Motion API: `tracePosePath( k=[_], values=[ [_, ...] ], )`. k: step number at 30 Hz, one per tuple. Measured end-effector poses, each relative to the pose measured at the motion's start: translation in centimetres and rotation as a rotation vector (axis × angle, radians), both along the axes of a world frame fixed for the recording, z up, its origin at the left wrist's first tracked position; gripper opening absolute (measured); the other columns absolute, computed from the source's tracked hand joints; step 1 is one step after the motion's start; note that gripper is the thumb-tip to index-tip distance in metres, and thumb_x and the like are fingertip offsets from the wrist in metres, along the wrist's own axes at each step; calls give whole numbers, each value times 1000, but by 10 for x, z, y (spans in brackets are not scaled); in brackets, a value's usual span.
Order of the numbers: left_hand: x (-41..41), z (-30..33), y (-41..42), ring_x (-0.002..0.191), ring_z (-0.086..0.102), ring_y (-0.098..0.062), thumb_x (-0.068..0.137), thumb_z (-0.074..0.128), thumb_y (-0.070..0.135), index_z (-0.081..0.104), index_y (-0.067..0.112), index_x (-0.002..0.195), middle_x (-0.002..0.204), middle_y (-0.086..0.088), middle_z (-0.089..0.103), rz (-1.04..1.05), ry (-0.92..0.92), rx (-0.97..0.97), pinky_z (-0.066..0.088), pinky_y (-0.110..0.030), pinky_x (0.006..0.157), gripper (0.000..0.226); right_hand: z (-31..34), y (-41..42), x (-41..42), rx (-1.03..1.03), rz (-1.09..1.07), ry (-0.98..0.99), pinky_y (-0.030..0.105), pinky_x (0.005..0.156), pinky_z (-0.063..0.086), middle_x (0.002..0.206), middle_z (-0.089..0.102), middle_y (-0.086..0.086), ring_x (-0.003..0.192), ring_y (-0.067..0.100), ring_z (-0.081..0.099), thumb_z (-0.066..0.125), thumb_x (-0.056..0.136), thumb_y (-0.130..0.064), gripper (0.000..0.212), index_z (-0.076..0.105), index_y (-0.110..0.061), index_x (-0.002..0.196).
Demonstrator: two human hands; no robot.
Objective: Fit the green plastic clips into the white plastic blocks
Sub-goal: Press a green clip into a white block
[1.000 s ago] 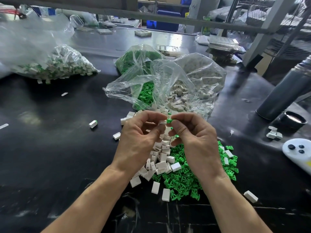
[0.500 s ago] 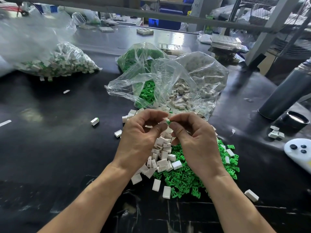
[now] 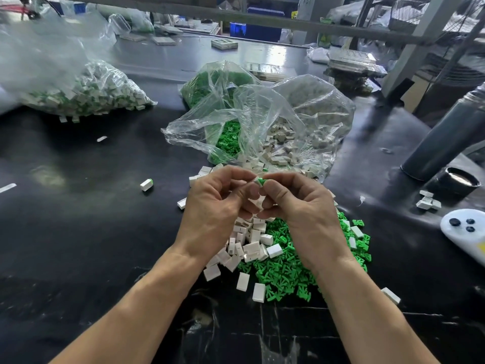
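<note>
Your left hand (image 3: 215, 206) and right hand (image 3: 301, 206) meet fingertip to fingertip above the piles, both curled and pinching one small piece between them: a white block (image 3: 256, 179) with a green clip (image 3: 261, 182) showing at its end. Your fingers cover most of it, so how far the clip is seated cannot be told; the green end faces up and toward you, and its long axis is too hidden to judge. Under your palms, partly hidden, lie a heap of loose white blocks (image 3: 249, 245) and, to its right, a heap of green clips (image 3: 283, 271), on the black table (image 3: 78, 232). Behind your hands clear bags (image 3: 262, 114) hold more of both. Left of you a single fitted block (image 3: 146, 184) lies alone. A white controller (image 3: 464, 232) is cut off at the right edge.
</note>
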State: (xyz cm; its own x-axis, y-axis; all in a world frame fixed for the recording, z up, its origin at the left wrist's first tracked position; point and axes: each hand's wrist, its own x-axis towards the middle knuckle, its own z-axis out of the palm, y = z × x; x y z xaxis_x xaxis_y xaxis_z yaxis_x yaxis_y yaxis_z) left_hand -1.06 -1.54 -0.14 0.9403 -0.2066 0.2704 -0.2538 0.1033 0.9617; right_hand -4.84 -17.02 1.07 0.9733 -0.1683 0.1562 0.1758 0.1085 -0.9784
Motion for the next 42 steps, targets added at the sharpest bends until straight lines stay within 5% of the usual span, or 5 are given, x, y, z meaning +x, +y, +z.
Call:
tracePosePath(
  k=[10,19,38,42],
  values=[
    [2,4,0,69,69,-15,91,74,6,71,3,104,82,-5,75,-5,53,-79,59,-25,68,14,-9,4,2,-309,-152,-123,25,63,59,84,75,0,67,14,72,72,96,-8,9,73,-13,104],
    [3,5,2,63,66,-17,88,74,-3,74,2,94,75,-4,74,22,29,-44,60,-29,62,8,-10,7,1,-523,-211,-157,47,68,61,87,73,-2,75,19,71,71,97,-10,9,73,-17,101],
    [2,4,2,61,64,-16,88,72,-10,74,1,91,71,-2,72,36,-27,32,57,-27,59,12,4,15,-7,-842,-316,-228,14,71,50,87,69,-4,76,9,63,75,92,-8,7,75,-11,98],
    [5,4,4,61,63,-17,89,70,-11,74,2,91,69,-1,71,17,-33,55,55,-27,59,14,3,8,-6,-825,-249,-185,25,72,58,87,71,-5,75,11,68,74,94,-9,7,74,-13,100]
  ],
)
